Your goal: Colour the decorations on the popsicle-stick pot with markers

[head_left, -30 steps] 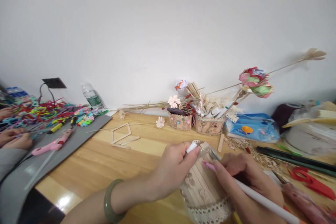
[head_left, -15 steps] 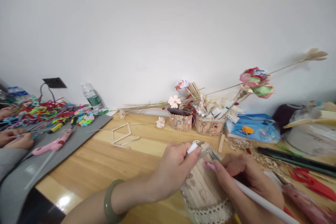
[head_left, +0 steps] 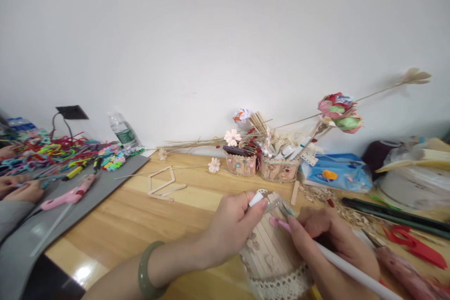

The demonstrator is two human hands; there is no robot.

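Observation:
A pot faced with wooden craft sticks and a lace band [head_left: 272, 262] lies tilted on the wooden table [head_left: 147, 220] in front of me. My left hand [head_left: 232, 229], a green bangle on its wrist, is closed round the pot's upper side, thumb at the rim. My right hand [head_left: 330, 248] is closed on a long white stick [head_left: 351, 269] with a pink tip that rests at the pot's rim. A small white piece sits at the rim by my left thumb.
Two small stick baskets with flowers and reeds [head_left: 262, 164] stand at the wall. A blue tissue pack [head_left: 335, 176], red scissors [head_left: 416, 241] and a pink glue gun [head_left: 408, 274] lie right. Another person's hands [head_left: 19, 190] work at a grey mat [head_left: 66, 206] with colourful loops.
The view shifted slightly; both hands stay on the pot with almost no movement.

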